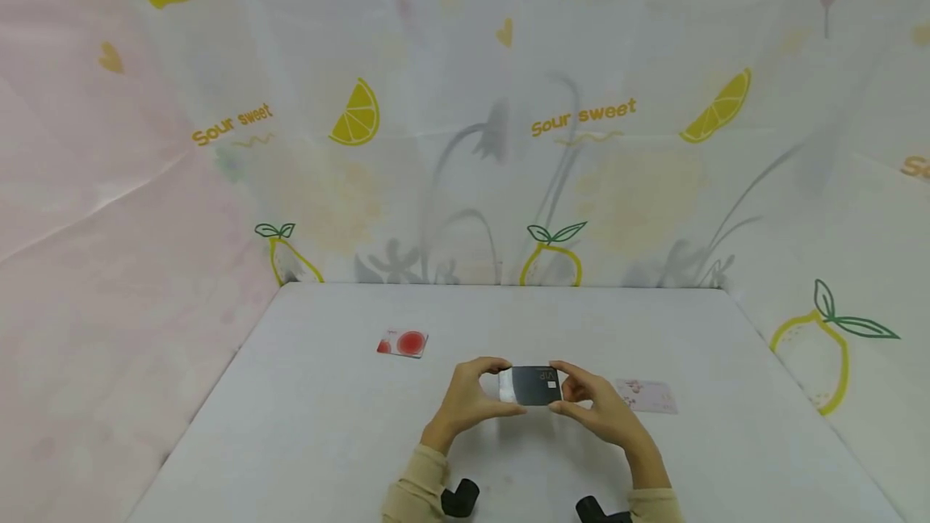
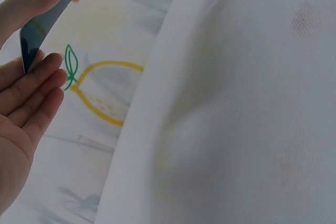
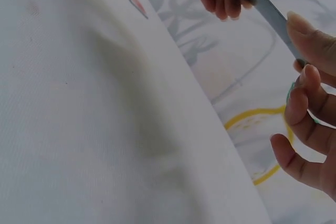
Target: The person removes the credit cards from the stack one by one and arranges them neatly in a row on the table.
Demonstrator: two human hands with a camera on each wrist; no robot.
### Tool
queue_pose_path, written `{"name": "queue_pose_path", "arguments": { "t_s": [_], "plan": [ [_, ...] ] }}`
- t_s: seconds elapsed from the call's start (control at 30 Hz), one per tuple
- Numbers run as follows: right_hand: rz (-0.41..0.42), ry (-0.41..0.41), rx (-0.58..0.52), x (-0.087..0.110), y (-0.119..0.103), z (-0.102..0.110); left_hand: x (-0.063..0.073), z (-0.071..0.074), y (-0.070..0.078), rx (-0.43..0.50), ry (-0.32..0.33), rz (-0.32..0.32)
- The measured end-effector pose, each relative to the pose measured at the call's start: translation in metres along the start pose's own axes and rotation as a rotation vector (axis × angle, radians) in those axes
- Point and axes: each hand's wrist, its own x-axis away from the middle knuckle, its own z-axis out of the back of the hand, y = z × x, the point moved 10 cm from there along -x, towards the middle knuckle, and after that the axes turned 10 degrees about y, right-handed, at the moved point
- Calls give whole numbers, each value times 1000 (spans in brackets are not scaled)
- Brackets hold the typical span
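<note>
Between both hands, above the white table, is a dark card [image 1: 534, 386] with "VIP" lettering, a small pale square and a silvery end. My left hand [image 1: 468, 395] pinches the card's left end between thumb and fingers. On its right end, my right hand [image 1: 599, 408] holds it by the edges in the same way. The left wrist view shows the card [image 2: 47, 22] nearly edge-on in the left hand [image 2: 26, 98]. In the right wrist view the thin card [image 3: 273, 19] slants between the fingertips of the right hand [image 3: 315, 98] and the other hand.
A red and white card [image 1: 403, 343] lies on the table [image 1: 327, 426] to the left, beyond the hands. A pale pink patterned card [image 1: 647, 396] lies just right of the right hand. A lemon-printed cloth [image 1: 450, 184] hangs behind the table.
</note>
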Motion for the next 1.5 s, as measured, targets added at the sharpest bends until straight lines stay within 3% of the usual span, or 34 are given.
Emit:
{"name": "queue_pose_path", "arguments": {
  "t_s": [0.3, 0.73, 1.07, 1.2, 1.4, 1.5],
  "plan": [
    [-2, 26, 20, 9, 7, 13, -3, -18, 1, -7, -18, -9],
    [-42, -9, 77, 17, 22, 29, -9, -48, -4, -4, -38, -7],
    [-84, -14, 61, 19, 39, 36, -13, -70, -10, -70, -58, -23],
    [-154, 58, 117, 20, 49, 42, -17, -77, -10, -119, -61, -23],
    [-369, 178, 252, 32, 67, 55, -20, -90, -16, -166, -52, -18],
    [-405, 228, 286, 39, 70, 61, -20, -96, -21, -189, -63, 15]
  ]
}}
